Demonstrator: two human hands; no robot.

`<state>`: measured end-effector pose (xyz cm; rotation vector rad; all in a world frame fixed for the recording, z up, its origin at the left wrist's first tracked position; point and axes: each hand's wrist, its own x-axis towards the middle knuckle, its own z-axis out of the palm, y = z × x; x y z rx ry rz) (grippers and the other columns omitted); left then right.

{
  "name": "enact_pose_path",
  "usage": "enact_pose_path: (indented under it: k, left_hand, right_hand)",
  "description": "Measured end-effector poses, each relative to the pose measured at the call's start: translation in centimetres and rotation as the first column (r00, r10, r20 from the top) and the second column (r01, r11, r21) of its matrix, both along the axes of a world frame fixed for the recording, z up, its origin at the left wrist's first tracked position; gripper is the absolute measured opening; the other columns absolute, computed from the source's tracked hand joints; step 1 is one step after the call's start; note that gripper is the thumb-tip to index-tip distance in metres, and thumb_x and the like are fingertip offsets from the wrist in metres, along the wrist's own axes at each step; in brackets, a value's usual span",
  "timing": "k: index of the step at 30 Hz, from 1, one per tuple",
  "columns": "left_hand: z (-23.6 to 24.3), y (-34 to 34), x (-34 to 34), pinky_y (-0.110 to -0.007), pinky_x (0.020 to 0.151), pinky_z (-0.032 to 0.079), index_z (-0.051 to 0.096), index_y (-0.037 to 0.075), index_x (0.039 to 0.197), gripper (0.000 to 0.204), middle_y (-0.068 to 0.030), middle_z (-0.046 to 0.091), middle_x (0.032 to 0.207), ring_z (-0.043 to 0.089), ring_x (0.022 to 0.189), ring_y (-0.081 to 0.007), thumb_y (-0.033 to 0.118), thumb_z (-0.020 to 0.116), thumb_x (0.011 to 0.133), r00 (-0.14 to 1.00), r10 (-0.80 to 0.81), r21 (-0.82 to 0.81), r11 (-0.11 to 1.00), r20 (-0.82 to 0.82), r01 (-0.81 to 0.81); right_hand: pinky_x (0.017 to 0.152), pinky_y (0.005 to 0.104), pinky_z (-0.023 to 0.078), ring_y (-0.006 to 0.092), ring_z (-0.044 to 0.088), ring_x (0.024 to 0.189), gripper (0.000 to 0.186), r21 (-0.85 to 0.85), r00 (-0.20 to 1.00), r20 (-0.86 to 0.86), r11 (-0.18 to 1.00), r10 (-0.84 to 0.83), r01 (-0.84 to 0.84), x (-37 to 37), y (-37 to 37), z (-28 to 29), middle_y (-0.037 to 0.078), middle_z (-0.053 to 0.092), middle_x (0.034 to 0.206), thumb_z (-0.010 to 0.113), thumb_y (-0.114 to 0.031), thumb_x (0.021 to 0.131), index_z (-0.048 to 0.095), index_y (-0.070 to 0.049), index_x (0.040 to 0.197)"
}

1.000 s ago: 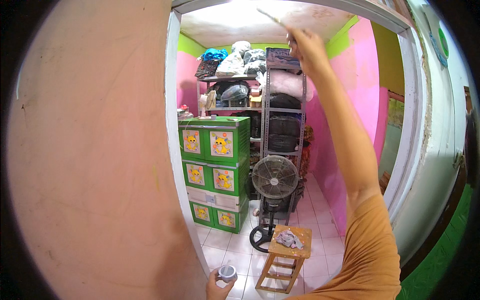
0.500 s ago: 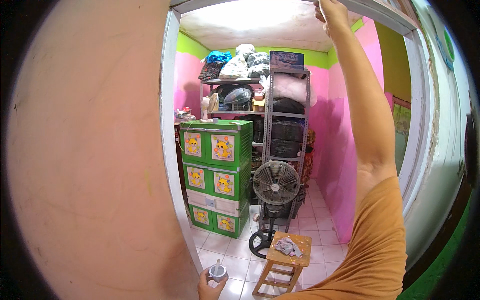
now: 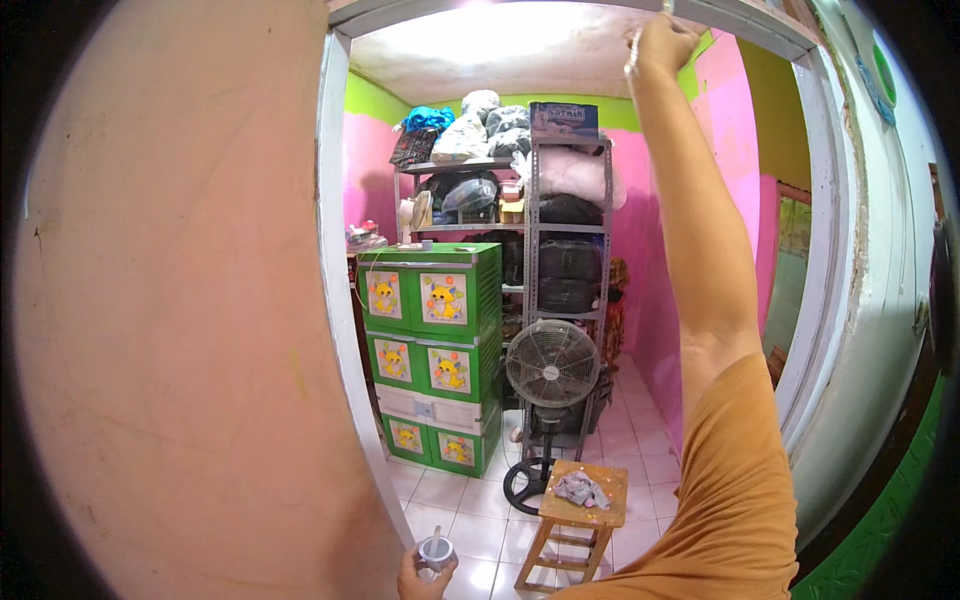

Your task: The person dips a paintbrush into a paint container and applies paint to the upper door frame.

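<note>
Low in front of me, my left hand (image 3: 425, 578) is wrapped round a small round cup (image 3: 437, 551). A pale flat stick (image 3: 436, 537) stands in the cup, leaning on its rim. Raised high at the top of the picture, my right hand (image 3: 664, 45) is closed by the upper beam of the grey-white door frame (image 3: 560, 12). A thin pale piece (image 3: 667, 6) sticks up from its fingers; its kind is not clear, and the picture's top edge cuts it off.
Through the doorway stand a wooden stool (image 3: 610, 515) with a crumpled cloth (image 3: 582, 490), a black fan (image 3: 552, 365) and a green drawer cabinet (image 3: 485, 340). Behind are metal shelves (image 3: 465, 228) with bags. A bare wall (image 3: 190, 300) fills the left side.
My right hand has shifted slightly left and down along the upper beam, with its wrist turned. The view has moved a little. My left hand still holds the cup.
</note>
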<state>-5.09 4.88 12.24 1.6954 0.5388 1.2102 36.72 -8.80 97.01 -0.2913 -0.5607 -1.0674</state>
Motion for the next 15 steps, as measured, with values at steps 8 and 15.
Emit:
enact_pose_path:
  k: [8,15]
  left_hand:
    - [0.4,-1.4,-2.2,-0.034,0.093,0.054,0.056,0.002,0.135,0.063,-0.0105,0.066,0.119,0.063,0.108,-0.0207,0.011,0.088,0.081,0.996,0.005,-0.145,0.989,0.083,0.007]
    - [0.2,-1.2,-2.1,-0.035,0.095,0.054,0.054,0.002,0.137,0.063,-0.0106,0.065,0.121,0.064,0.110,-0.0211,0.005,0.085,0.082,0.992,-0.065,-0.194,0.977,0.105,0.085]
  right_hand:
    - [0.090,0.0491,0.050,0.0451,0.065,0.101,0.027,-0.300,1.000,0.008,0.954,-0.027,0.028,-10.9,10.3,-5.0,0.029,0.068,0.106,0.056,-0.018,0.099,0.056,0.003,0.117]
    - [0.054,0.0420,0.052,0.0280,0.064,0.068,0.019,-0.628,0.933,0.077,0.744,0.351,-0.228,-13.2,10.1,-7.4,0.017,0.064,0.084,0.053,-0.008,0.095,0.055,-0.001,0.113]
